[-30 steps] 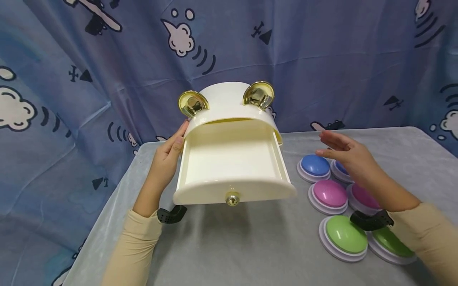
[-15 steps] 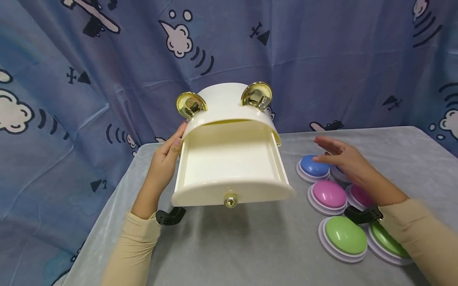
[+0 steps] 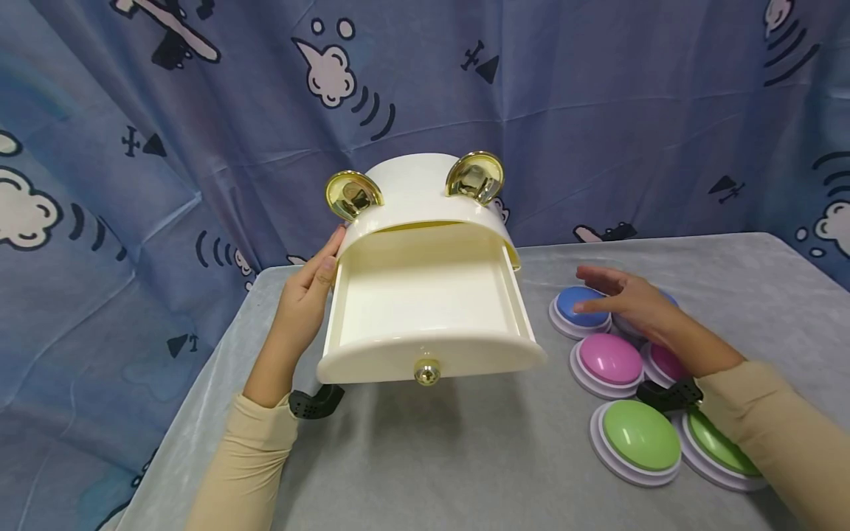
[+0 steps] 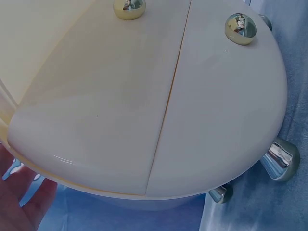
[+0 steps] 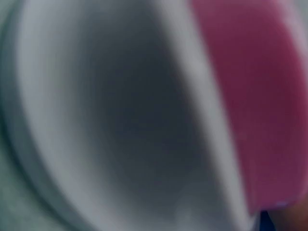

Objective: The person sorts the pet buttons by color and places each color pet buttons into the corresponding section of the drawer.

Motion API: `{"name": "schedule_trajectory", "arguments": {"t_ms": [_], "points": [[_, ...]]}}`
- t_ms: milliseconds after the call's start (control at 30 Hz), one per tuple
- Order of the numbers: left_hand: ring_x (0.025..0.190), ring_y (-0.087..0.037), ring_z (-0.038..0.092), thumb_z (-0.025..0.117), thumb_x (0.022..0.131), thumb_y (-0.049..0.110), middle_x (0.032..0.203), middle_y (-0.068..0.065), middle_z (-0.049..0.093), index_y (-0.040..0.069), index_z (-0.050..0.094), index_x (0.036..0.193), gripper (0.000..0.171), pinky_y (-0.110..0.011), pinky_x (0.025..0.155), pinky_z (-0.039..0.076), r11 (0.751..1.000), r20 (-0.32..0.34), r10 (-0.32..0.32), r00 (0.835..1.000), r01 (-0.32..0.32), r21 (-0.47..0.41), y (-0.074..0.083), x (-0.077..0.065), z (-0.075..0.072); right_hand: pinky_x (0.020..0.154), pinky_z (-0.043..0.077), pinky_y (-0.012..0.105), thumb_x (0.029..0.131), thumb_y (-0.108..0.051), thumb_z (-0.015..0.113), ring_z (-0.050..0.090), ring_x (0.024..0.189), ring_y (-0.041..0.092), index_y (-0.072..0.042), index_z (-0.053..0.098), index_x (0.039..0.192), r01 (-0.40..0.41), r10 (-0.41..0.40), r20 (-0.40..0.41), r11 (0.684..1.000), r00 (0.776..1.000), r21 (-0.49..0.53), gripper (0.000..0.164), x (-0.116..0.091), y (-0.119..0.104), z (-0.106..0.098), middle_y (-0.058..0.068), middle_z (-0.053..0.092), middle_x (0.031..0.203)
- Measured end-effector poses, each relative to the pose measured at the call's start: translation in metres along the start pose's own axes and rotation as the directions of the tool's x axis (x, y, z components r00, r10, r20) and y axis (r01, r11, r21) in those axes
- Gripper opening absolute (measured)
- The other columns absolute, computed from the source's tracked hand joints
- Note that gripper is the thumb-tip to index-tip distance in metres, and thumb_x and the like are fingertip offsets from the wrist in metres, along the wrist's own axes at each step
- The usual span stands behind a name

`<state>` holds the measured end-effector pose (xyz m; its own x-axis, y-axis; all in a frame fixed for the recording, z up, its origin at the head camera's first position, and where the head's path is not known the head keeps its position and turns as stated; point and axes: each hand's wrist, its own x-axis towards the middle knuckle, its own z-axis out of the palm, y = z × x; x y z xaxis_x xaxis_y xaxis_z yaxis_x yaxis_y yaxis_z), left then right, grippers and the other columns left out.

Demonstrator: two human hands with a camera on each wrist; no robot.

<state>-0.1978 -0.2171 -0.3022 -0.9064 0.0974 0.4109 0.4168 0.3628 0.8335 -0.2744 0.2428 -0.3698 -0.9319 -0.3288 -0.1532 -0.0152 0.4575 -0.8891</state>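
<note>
A white, round-topped drawer box point(image 3: 415, 177) with gold bell-like ears stands in the middle of the table. Its upper drawer point(image 3: 432, 306) is pulled out, with bare white inside showing. My left hand point(image 3: 302, 302) rests against the box's left side, thumb along its edge; some fingertips are hidden behind it. In the left wrist view a lower drawer front point(image 4: 226, 106) carries its own knob point(image 4: 240, 29). My right hand point(image 3: 640, 302), fingers extended, hovers over the blue dome buttons point(image 3: 571, 299), partly covering the farther one. A pink dome point(image 5: 255, 106) fills the right wrist view's right side.
Pink point(image 3: 609, 358) and green point(image 3: 641, 435) dome buttons with pale bases stand in pairs in front of the blue pair, at the table's right. The right forearm passes over some. A grey cloth covers the table point(image 3: 505, 457); a blue patterned curtain point(image 3: 598, 110) hangs behind.
My right hand has moved down and slightly left, closer to the blue buttons. The left hand stays at the box, and the drawer remains pulled out.
</note>
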Motion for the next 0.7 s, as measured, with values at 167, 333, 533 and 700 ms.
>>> {"name": "schedule_trajectory", "arguments": {"t_ms": [167, 333, 533, 700], "points": [[0.149, -0.006, 0.031, 0.034, 0.11, 0.03, 0.159, 0.009, 0.036, 0.019, 0.039, 0.153, 0.045, -0.029, 0.124, 0.025, 1.0, -0.002, 0.003, 1.0, -0.003, 0.007, 0.0003, -0.0003, 0.0, 0.12, 0.02, 0.063, 0.086, -0.02, 0.077, 0.021, 0.148, 0.048, 0.002, 0.024, 0.156, -0.005, 0.006, 0.008, 0.994, 1.0, -0.106, 0.09, -0.0003, 0.0013, 0.0044, 0.028, 0.025, 0.16], [0.148, -0.006, 0.031, 0.034, 0.11, 0.03, 0.159, 0.009, 0.036, 0.019, 0.04, 0.153, 0.045, -0.029, 0.124, 0.025, 1.0, -0.004, 0.008, 1.0, -0.008, 0.012, 0.0002, 0.0003, 0.0, 0.112, 0.03, 0.065, 0.082, -0.028, 0.08, 0.03, 0.141, 0.051, -0.003, 0.027, 0.156, -0.022, 0.026, 0.015, 0.966, 1.0, -0.259, 0.095, -0.0019, 0.0025, 0.0044, 0.033, 0.026, 0.157], [0.148, -0.006, 0.031, 0.034, 0.11, 0.029, 0.159, 0.007, 0.036, 0.018, 0.039, 0.153, 0.045, -0.029, 0.124, 0.025, 1.0, -0.003, 0.017, 1.0, -0.017, 0.012, 0.0002, 0.0001, -0.0001, 0.107, 0.035, 0.066, 0.08, -0.031, 0.082, 0.032, 0.137, 0.052, -0.006, 0.026, 0.157, -0.029, 0.04, 0.031, 0.951, 0.999, -0.307, 0.099, -0.0025, 0.0036, 0.0058, 0.038, 0.023, 0.155], [0.148, -0.007, 0.032, 0.034, 0.11, 0.03, 0.159, 0.008, 0.037, 0.019, 0.04, 0.153, 0.045, -0.029, 0.124, 0.026, 1.0, -0.004, 0.019, 1.0, -0.019, 0.009, 0.0003, -0.0004, 0.0003, 0.107, 0.034, 0.068, 0.08, -0.034, 0.082, 0.032, 0.137, 0.053, -0.005, 0.026, 0.157, -0.028, 0.037, 0.022, 0.942, 0.999, -0.333, 0.1, -0.004, 0.0037, 0.0074, 0.039, 0.024, 0.154]]}}
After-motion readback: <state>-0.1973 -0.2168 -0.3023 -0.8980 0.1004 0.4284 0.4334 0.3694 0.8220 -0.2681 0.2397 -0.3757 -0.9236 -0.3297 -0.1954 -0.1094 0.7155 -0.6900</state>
